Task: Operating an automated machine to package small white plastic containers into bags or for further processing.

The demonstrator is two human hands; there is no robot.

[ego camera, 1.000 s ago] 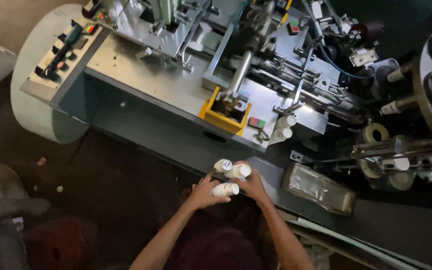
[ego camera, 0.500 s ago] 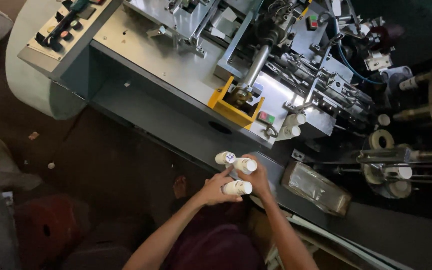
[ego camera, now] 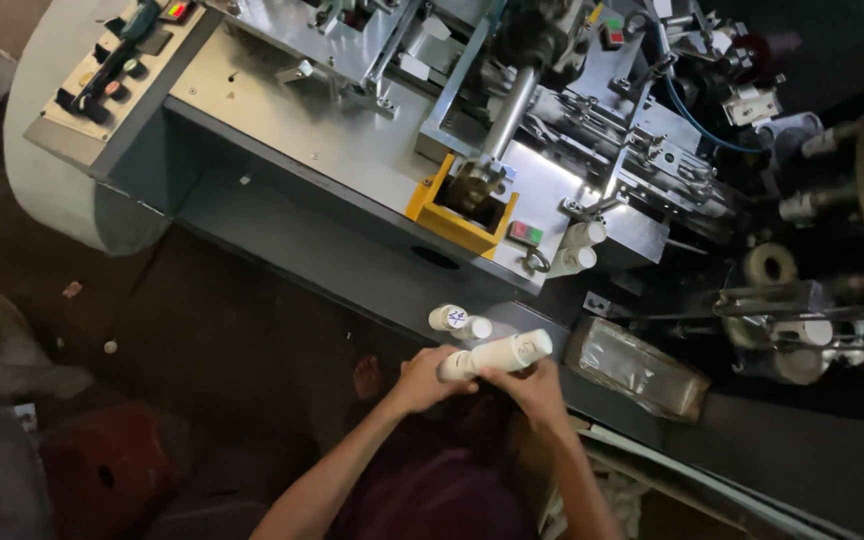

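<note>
Below the yellow chute [ego camera: 457,215], my left hand [ego camera: 422,380] and right hand [ego camera: 537,392] clamp a nested cup stack [ego camera: 497,356]; I'm gathering cups, and adding more needs alignment.

white cup stack [ego camera: 497,356]; yellow bracket [ego camera: 457,212]; grey machine [ego camera: 352,150].
</note>
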